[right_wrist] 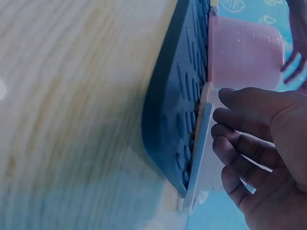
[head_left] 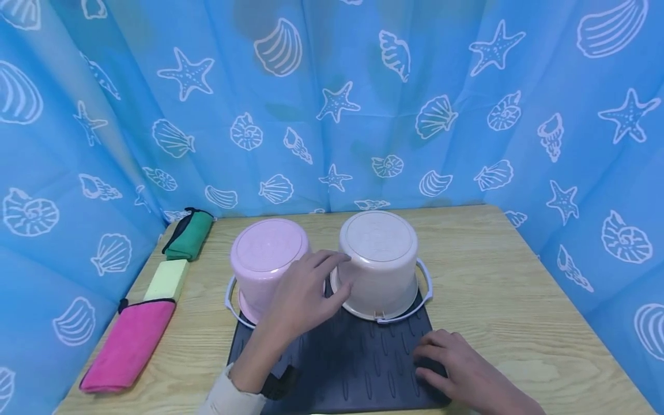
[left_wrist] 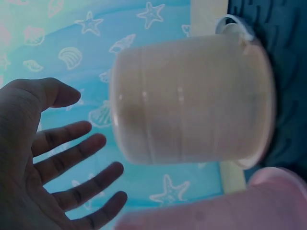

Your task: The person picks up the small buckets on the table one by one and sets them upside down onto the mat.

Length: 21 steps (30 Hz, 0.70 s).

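Note:
Two small buckets stand upside down side by side on a dark ribbed mat (head_left: 358, 374): a pink bucket (head_left: 267, 248) on the left and a white bucket (head_left: 381, 242) on the right. My left hand (head_left: 306, 294) hovers in front of them and hides part of the pink one. Its fingers are spread and hold nothing; the left wrist view shows a gap between them and the white bucket (left_wrist: 192, 105). Over the mat's right front edge is my right hand (head_left: 451, 369). In the right wrist view its fingers (right_wrist: 244, 124) are loosely bent, with nothing in them.
Along the table's left side lie a rolled green cloth (head_left: 192, 235), a pale yellow block (head_left: 167, 279) and a folded pink cloth (head_left: 129, 346). A blue curtain (head_left: 332, 144) with shells and starfish surrounds the wooden table (head_left: 493, 276). Bucket handles (head_left: 427, 282) stick out sideways over the mat.

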Available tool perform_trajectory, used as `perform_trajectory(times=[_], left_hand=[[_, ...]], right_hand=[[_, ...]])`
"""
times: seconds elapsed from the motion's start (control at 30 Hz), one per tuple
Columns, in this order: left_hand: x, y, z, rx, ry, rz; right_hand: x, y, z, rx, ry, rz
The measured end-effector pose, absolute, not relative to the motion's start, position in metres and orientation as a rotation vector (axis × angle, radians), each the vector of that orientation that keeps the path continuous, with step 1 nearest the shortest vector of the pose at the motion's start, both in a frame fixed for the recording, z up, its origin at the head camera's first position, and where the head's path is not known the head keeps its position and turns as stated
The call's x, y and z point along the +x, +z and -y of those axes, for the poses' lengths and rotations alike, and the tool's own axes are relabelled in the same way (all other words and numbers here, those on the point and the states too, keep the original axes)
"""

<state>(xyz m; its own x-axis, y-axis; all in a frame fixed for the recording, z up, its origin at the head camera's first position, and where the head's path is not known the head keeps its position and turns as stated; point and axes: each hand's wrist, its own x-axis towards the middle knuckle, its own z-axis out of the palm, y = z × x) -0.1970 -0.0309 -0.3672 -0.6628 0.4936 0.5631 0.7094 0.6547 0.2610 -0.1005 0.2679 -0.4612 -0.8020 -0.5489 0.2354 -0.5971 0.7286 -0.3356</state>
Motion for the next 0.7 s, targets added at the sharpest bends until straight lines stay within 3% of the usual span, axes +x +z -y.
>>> perform_trajectory(times=[0.3,0.7], left_hand=[[-0.184,-0.397,0.054,-1.052,-0.656,2.452],[-0.171,-0.425,0.094,-0.934,-0.719,2.447]], right_hand=[[-0.106,-0.453,-0.281,0.754,0.625,2.887],[-0.109,-0.458,-0.307,0.663,0.587,2.713]])
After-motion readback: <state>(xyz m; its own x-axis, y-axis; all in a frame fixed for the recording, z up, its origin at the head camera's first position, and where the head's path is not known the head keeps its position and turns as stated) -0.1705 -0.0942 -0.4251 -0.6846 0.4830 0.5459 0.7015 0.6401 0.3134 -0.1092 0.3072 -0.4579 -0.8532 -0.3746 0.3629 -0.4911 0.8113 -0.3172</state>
